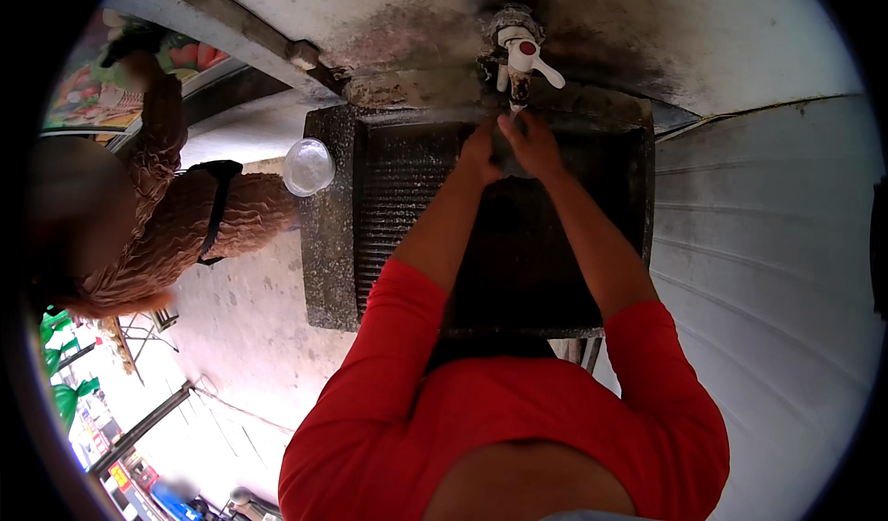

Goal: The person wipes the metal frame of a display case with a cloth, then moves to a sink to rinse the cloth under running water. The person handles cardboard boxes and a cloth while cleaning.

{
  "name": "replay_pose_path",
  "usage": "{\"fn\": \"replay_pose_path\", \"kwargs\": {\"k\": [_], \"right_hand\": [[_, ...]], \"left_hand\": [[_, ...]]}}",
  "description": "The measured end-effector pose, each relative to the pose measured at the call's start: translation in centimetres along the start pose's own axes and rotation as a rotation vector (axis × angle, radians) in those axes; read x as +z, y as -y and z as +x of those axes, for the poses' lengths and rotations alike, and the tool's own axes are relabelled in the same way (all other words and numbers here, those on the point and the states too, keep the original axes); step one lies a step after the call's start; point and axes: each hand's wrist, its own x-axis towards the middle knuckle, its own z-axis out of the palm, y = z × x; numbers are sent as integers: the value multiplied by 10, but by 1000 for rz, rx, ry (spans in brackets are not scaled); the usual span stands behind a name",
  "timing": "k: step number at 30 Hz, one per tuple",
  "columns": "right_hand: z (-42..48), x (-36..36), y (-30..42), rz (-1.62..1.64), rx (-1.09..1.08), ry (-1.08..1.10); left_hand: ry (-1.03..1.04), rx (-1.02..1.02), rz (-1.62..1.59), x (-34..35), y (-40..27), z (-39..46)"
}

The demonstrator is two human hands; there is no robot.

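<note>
My left hand point(480, 150) and my right hand point(538, 148) are close together beneath a wall tap point(522, 63) with a white lever handle. The tap's spout ends just above my right fingertips. A pale, blurred patch shows between my palms; whether it is water or a clear object I cannot tell. Both hands are over the back of a dark stone laundry sink point(331, 264). Its ribbed washboard slope point(399, 195) lies left of my forearms. A clear round container point(309, 167) rests on the sink's left ledge.
Another person point(187, 209) in brown, crinkled clothing with a black strap stands close on the left. A stained wall point(416, 29) rises behind the tap. On the right is a grey panelled wall point(756, 243). A metal beam point(222, 29) slants across the upper left.
</note>
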Motion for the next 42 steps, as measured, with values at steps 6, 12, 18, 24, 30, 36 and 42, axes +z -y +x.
{"fn": "replay_pose_path", "kwargs": {"k": [6,12,18,24,30,36,42], "right_hand": [[16,6,-15,287,167,262],[24,17,-26,632,368,340],[30,16,-26,154,-404,303],[18,9,-3,-77,-506,198],[4,-11,-8,-243,-458,-112],[5,-15,0,-362,-425,247],[12,13,-14,297,-224,537]], "left_hand": [[-93,62,166,-6,-1,-5],[110,532,943,-48,9,11],[-47,231,606,-20,-6,-29],[-100,-47,126,-98,-9,-22],[-590,224,703,-88,-21,-30],[-427,930,1117,-37,-19,-35],[-81,1105,1509,3,-6,-19]]}}
